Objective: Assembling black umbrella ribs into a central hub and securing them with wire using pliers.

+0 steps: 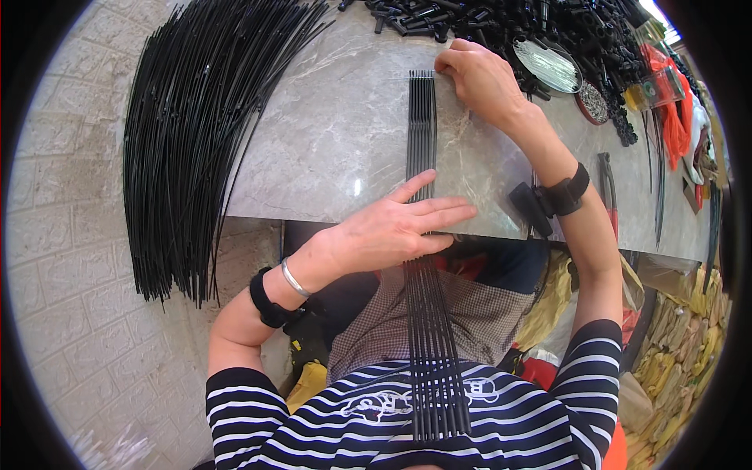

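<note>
A flat row of thin black rods [421, 141] lies side by side across the table edge, its near end reaching down over my lap. My left hand [392, 227] rests palm down across the row at the table's edge, fingers spread. Beyond it, my right hand [479, 78] is closed in a pinch beside the far end of the row. A thin pale strand [398, 78] crosses the rod tips and leads to the pinching fingers. Whether it passes through the rods or over them is too small to tell.
A large bundle of black rods [196, 133] hangs over the table's left side. Many black plastic parts [580, 31] are heaped at the back. Near them stand a dish of pale slivers [547, 66] and a round tin of small bits [592, 103]. Pliers [606, 184] lie at the right.
</note>
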Available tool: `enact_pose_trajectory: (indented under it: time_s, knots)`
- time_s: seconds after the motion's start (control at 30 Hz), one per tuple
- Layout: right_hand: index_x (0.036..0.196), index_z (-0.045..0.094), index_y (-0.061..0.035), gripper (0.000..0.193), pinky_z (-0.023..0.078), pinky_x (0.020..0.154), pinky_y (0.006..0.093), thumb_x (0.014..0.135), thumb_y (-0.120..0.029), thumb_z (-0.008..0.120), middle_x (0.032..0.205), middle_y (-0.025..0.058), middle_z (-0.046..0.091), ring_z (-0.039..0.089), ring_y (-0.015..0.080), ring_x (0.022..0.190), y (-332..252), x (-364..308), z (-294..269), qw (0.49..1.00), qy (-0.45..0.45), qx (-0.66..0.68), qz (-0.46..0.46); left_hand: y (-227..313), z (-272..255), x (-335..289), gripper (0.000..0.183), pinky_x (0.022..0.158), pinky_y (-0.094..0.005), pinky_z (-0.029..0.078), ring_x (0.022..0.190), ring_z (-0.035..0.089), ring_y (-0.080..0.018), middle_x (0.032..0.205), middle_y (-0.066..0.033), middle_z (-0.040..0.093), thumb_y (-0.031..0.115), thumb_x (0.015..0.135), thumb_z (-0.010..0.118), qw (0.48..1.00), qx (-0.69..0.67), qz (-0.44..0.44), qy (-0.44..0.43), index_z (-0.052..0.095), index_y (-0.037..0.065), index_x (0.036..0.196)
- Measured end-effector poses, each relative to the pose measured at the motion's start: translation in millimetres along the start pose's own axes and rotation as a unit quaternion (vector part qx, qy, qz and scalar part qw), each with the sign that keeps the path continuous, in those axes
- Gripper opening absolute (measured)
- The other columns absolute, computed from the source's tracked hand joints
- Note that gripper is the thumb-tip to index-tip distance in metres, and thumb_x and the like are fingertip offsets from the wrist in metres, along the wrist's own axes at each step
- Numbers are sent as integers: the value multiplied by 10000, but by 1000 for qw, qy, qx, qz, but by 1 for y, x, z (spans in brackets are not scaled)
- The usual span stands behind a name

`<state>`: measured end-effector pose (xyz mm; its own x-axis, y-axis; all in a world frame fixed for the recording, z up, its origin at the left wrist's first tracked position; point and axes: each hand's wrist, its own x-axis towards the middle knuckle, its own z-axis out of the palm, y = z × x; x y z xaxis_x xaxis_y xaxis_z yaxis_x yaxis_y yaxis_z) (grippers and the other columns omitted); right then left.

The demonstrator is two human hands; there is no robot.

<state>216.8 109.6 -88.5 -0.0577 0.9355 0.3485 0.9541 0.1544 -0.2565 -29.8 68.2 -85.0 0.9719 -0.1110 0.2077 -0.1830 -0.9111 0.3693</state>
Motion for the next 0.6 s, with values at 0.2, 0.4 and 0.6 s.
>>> enact_pose_trajectory:
  time_s: [0.2, 0.4, 0.6]
  knots:
    - [929, 669, -46, 143, 492, 769, 386, 868, -93, 548, 918, 85, 625, 613, 298, 897, 1, 3, 9, 999, 9, -25, -19, 1, 0, 0, 238, 1164, -498, 226, 1332, 415, -150, 1442, -32, 441, 82, 685, 653, 1000, 14, 0, -6, 655, 136, 917]
    - [969, 656, -18, 153, 492, 778, 385, 854, -54, 562, 937, 122, 628, 618, 321, 873, 4, 2, 6, 998, 33, 41, -42, 1, 2, -1, 222, 1165, -496, 229, 1332, 413, -150, 1444, -26, 439, 88, 685, 655, 999, 32, -2, -2, 644, 135, 902]
    - [984, 683, -43, 170, 494, 810, 383, 859, -91, 577, 964, 96, 646, 602, 295, 939, 10, -23, -21, 998, 66, 0, -16, 1, 1, 0, 207, 1165, -500, 226, 1334, 411, -150, 1442, -24, 443, 93, 686, 656, 1000, 20, -3, -5, 655, 134, 889]
